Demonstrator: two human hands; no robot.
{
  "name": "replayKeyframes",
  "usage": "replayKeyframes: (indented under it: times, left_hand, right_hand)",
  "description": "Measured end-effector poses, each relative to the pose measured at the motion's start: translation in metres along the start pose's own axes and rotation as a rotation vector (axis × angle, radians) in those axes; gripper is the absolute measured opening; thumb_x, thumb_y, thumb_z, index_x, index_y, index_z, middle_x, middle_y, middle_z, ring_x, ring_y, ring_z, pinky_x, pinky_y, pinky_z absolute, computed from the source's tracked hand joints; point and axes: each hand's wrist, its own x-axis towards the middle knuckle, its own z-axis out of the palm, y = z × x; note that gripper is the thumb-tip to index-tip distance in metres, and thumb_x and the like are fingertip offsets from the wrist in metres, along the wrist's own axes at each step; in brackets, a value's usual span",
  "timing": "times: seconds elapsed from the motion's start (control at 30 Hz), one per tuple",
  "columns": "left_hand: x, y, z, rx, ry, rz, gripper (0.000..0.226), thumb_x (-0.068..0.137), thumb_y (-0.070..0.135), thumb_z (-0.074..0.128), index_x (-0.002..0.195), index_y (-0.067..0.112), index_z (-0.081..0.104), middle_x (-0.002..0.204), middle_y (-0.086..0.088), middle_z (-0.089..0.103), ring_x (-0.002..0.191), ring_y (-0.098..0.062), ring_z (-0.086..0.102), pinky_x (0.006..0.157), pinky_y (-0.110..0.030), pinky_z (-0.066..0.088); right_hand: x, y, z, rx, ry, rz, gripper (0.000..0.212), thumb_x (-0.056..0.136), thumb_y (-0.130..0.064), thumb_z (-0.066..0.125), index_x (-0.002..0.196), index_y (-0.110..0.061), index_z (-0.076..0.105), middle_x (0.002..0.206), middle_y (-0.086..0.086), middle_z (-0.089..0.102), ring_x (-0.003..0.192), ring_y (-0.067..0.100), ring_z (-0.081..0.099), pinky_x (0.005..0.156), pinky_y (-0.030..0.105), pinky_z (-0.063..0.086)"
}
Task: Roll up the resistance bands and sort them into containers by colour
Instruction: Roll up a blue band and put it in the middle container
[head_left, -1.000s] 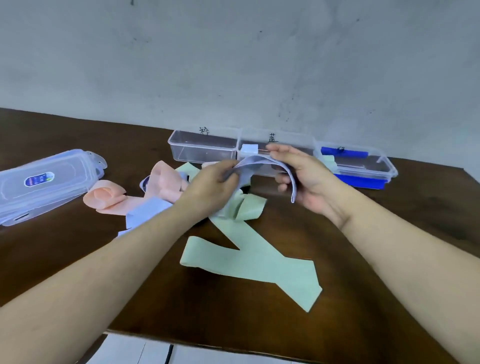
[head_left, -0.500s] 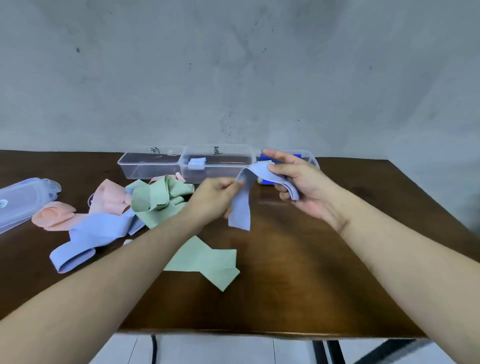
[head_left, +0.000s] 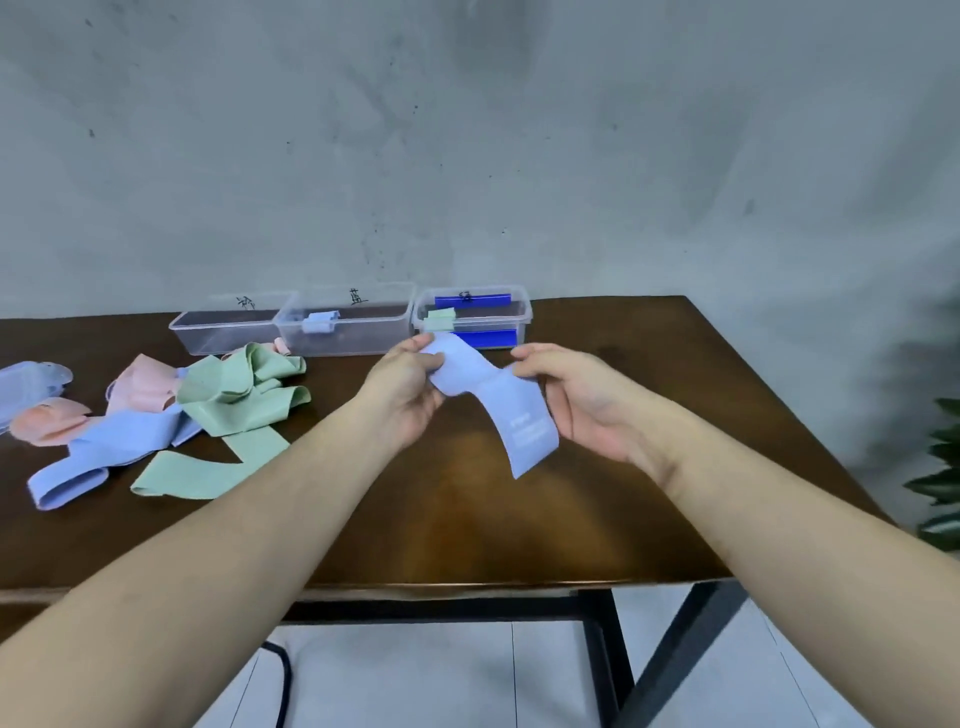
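Plain indoor room, kind uncertain: dark wooden worktop (head_left: 467, 530) on black metal legs, bare grey wall (head_left: 467, 145), tiled floor (head_left: 415, 675).

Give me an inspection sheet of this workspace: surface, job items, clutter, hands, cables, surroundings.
Surface: dark wooden table on a black metal frame.
Job's things: blue band held above the table, not yet rolled; loose pile of pink, green and blue bands at the left; three clear containers at the back: left container looks empty, middle container holds a blue roll, right container holds a green roll.
Clutter: clear lids at the far left edge.
Hands: left hand pinches one end of the blue band; right hand pinches it further along.
Cables: one black cable on the floor under the table.
Surroundings: grey wall, tiled floor, plant leaves at the right.
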Motion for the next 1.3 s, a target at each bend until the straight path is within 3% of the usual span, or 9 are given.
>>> replayKeyframes:
  times: [0.13, 0.27, 0.4, 0.57, 0.77, 0.93, 1.03, 1.23, 1.3]
  left_hand:
    - [-0.027, -0.006, 0.025, -0.021, -0.1, 0.053, 0.059, 0.095, -0.015, 0.043, 0.14, 0.022, 0.043, 0.108, -0.008, 0.068, 0.097, -0.031, 0.072, 0.08, -0.044, 0.06]
    - [-0.053, -0.014, 0.039, 0.073, -0.25, 0.08, 0.064, 0.094, -0.018, 0.04, 0.14, 0.026, 0.045, 0.121, -0.017, 0.063, 0.1, -0.039, 0.07, 0.085, -0.045, 0.059]
    - [-0.04, -0.017, 0.033, 0.219, -0.249, 0.116, 0.059, 0.092, -0.017, 0.042, 0.135, 0.021, 0.056, 0.128, -0.01, 0.062, 0.107, -0.03, 0.068, 0.09, -0.041, 0.058]
    - [0.018, -0.022, 0.011, 0.247, -0.153, 0.05, 0.054, 0.091, -0.01, 0.051, 0.135, 0.019, 0.059, 0.126, -0.004, 0.064, 0.105, -0.017, 0.066, 0.074, -0.025, 0.056]
    - [0.098, -0.034, -0.017, 0.355, -0.082, 0.005, 0.052, 0.093, -0.009, 0.055, 0.134, 0.021, 0.06, 0.134, -0.003, 0.055, 0.112, -0.019, 0.06, 0.082, -0.029, 0.058]
    - [0.15, -0.042, -0.027, 0.648, -0.156, 0.066, 0.057, 0.09, -0.006, 0.06, 0.137, 0.026, 0.058, 0.14, 0.001, 0.053, 0.119, -0.016, 0.056, 0.096, -0.033, 0.053]
    - [0.171, -0.043, -0.024, 0.74, -0.223, 0.092, 0.057, 0.089, -0.002, 0.064, 0.138, 0.025, 0.056, 0.142, 0.0, 0.052, 0.125, -0.019, 0.054, 0.101, -0.04, 0.052]
    - [0.184, -0.048, -0.009, 0.83, -0.3, 0.126, 0.05, 0.093, 0.003, 0.063, 0.137, 0.026, 0.057, 0.143, 0.002, 0.051, 0.123, -0.013, 0.051, 0.096, -0.032, 0.053]
    - [0.182, -0.053, -0.007, 0.898, -0.305, 0.159, 0.046, 0.094, 0.008, 0.063, 0.134, 0.027, 0.059, 0.143, 0.003, 0.049, 0.116, -0.01, 0.049, 0.078, -0.016, 0.049]
  right_hand:
    - [-0.015, 0.008, -0.017, -0.195, -0.115, 0.146, 0.04, 0.097, -0.05, 0.058, 0.127, -0.024, 0.063, 0.112, 0.006, 0.075, 0.102, 0.022, 0.073, 0.09, 0.041, 0.057]
    - [-0.016, 0.016, -0.023, -0.335, -0.053, 0.185, 0.049, 0.088, -0.06, 0.066, 0.124, -0.028, 0.058, 0.109, 0.002, 0.074, 0.098, 0.021, 0.074, 0.088, 0.044, 0.059]
    - [-0.007, 0.022, -0.018, -0.445, -0.033, 0.131, 0.039, 0.092, -0.055, 0.064, 0.115, -0.023, 0.068, 0.104, 0.001, 0.076, 0.094, 0.019, 0.074, 0.085, 0.039, 0.059]
    - [0.028, 0.029, -0.003, -0.409, -0.015, 0.202, 0.029, 0.097, -0.045, 0.062, 0.113, -0.021, 0.068, 0.103, 0.001, 0.075, 0.096, 0.018, 0.073, 0.085, 0.04, 0.06]
    - [0.088, 0.051, -0.005, -0.442, 0.038, 0.371, 0.026, 0.098, -0.029, 0.065, 0.122, -0.02, 0.061, 0.118, 0.001, 0.069, 0.106, 0.017, 0.068, 0.09, 0.039, 0.059]
    - [0.122, 0.065, -0.01, -0.946, 0.218, 0.258, 0.027, 0.097, -0.041, 0.061, 0.095, -0.015, 0.064, 0.091, 0.001, 0.065, 0.076, 0.014, 0.065, 0.058, 0.022, 0.052]
    - [0.134, 0.065, -0.013, -1.264, 0.273, 0.21, 0.034, 0.094, -0.051, 0.06, 0.081, -0.02, 0.059, 0.075, -0.001, 0.059, 0.062, 0.013, 0.057, 0.055, 0.025, 0.043]
    - [0.139, 0.059, -0.018, -1.099, 0.381, 0.318, 0.02, 0.093, -0.042, 0.068, 0.094, -0.025, 0.058, 0.079, 0.002, 0.071, 0.053, 0.013, 0.063, 0.054, 0.025, 0.058]
    - [0.138, 0.061, -0.02, -1.108, 0.394, 0.324, 0.015, 0.093, -0.037, 0.069, 0.093, -0.024, 0.062, 0.077, 0.001, 0.07, 0.051, 0.011, 0.063, 0.051, 0.022, 0.058]
